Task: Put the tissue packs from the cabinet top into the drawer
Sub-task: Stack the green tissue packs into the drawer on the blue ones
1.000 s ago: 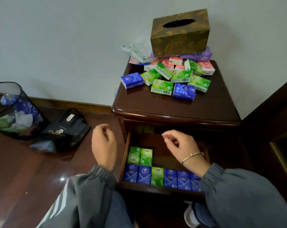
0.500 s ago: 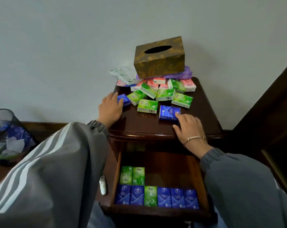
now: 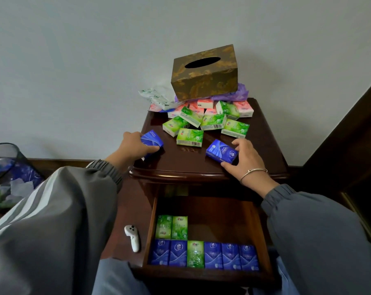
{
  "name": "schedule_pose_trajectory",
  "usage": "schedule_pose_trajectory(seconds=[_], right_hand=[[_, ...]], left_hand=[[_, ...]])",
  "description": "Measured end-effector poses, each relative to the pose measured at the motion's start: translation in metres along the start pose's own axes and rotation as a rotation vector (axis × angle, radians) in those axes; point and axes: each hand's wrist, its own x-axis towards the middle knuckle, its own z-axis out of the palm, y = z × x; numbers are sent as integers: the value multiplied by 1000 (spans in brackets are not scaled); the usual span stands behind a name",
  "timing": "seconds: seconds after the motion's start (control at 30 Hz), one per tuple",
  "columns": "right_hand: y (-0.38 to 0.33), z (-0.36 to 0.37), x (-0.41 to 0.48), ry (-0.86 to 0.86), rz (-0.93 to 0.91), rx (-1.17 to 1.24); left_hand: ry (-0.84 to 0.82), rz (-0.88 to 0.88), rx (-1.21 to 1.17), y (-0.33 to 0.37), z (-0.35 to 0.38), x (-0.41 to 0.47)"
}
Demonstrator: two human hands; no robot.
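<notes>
1. The left hand (image 3: 133, 148) is clamped on a blue pack (image 3: 152, 141) at the left edge of the cabinet top (image 3: 180, 165), thumb and fingers curled around it.
2. The right hand (image 3: 247, 159) grips a second blue pack (image 3: 221, 151) near the front edge.
3. Green and pink packs (image 3: 201, 123) lie heaped behind them, partly under a brown tissue box (image 3: 204, 72).
4. The open drawer (image 3: 220, 216) below holds a front row of packs (image 3: 203, 254), with two green ones behind it.
</notes>
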Motion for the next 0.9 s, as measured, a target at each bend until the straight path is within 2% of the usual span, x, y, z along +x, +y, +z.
schedule_pose_trajectory(seconds=[0.1,0.2,0.27,0.4,0.53,0.6,0.67,0.8,0.9], right_hand=[[-3,-3,-6,-54,124,32],[-13,-10,-20,-23,179,163],[-22,-15,-33,33,142,269],[-43,-25,-58,110,118,507],[-66,-28,-83,212,102,659],[-80,-23,-91,248,132,645],[-94,-16,-96,223,149,525],[-116,-1,-101,-41,86,115],[-123,9,-103,-250,-42,75]], left_hand=[[97,82,-58,0,6,-20],[165,88,-342,4,16,-47],[84,44,-615,9,22,-65],[-202,-73,-1039,21,35,-98],[-331,-62,-1247,28,40,-130],[-382,-51,-1255,32,44,-144],[-480,-56,-1267,34,50,-154],[-653,-60,-1283,26,49,-155],[-622,-78,-1265,12,44,-146]])
